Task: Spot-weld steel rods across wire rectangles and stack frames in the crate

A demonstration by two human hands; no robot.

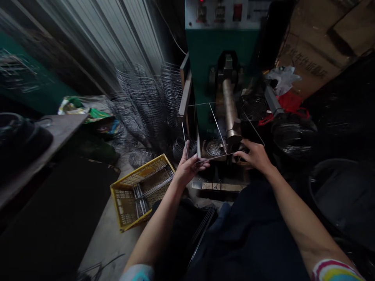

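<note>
A thin metal wire frame (217,125) with several straight bars stretches between my hands, in front of a green machine (202,50). My left hand (189,167) grips its near left corner, thumb on top and fingers beneath. Near the right end of the front bar, my right hand (254,155) pinches the wire between thumb and fingers. The machine's thick brass-coloured cylinder (230,105) reaches out over the frame, its end close to my right hand. Below it sits a round dish (215,148) of small metal bits. Whether the wire touches the cylinder's tip I cannot tell.
At lower left, a yellow plastic crate (120,212) holds several wire pieces. Tall stacks of wire baskets (146,101) stand behind it. A wooden bench (63,127) is at left. To the right are a red bag (291,103), cardboard boxes (310,50) and a dark round tub (315,183).
</note>
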